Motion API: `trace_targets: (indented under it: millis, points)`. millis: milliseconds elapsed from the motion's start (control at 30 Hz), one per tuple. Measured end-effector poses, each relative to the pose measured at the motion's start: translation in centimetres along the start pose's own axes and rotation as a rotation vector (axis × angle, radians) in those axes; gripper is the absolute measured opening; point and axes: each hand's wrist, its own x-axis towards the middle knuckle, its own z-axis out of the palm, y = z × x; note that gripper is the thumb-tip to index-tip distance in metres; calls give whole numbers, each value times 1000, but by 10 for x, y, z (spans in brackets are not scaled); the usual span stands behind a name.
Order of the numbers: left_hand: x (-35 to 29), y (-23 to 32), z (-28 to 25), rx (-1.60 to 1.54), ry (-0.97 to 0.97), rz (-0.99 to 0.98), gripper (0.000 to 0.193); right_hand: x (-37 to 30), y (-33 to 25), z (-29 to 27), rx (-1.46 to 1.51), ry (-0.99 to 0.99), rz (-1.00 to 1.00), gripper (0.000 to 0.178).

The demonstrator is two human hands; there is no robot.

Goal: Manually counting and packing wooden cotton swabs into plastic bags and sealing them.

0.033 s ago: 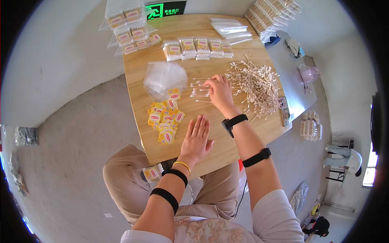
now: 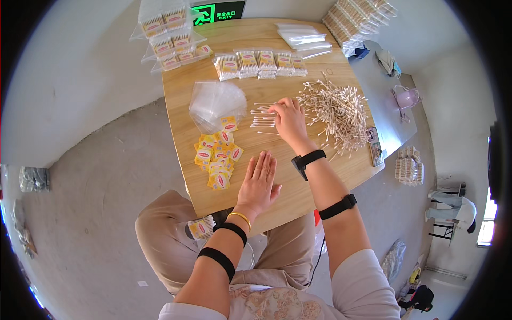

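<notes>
My right hand [image 2: 290,121] is over the middle of the table, its fingers bent down onto the right ends of a loose row of cotton swabs [image 2: 262,122]. The fingertips are partly hidden behind the hand. Right beside it lies a big heap of white cotton swabs [image 2: 341,117]. My left hand [image 2: 258,184] rests flat near the table's front edge, fingers stretched out, holding nothing. Left of it is a pile of yellow and white label cards [image 2: 218,160]. Beyond the cards lies a fan of clear plastic bags [image 2: 213,104], with one card on its lower edge.
Filled swab packs [image 2: 256,63] stand in a row across the wooden table [image 2: 288,194]. Stacked packs [image 2: 170,40] rise at the back left, and flat clear bags [image 2: 301,37] lie at the back right. A phone [image 2: 376,152] lies by the right edge. One swab pack [image 2: 201,228] is by my left knee.
</notes>
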Motion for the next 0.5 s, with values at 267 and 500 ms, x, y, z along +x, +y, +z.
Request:
trace_targets:
  millis: [267, 500]
  points:
    - [-1, -1, -1, -2, -4, -1, 77, 3, -4, 1, -24, -25, -9, 20]
    - [-1, -1, -1, -1, -3, 1, 76, 10, -2, 3, -26, -5, -10, 20]
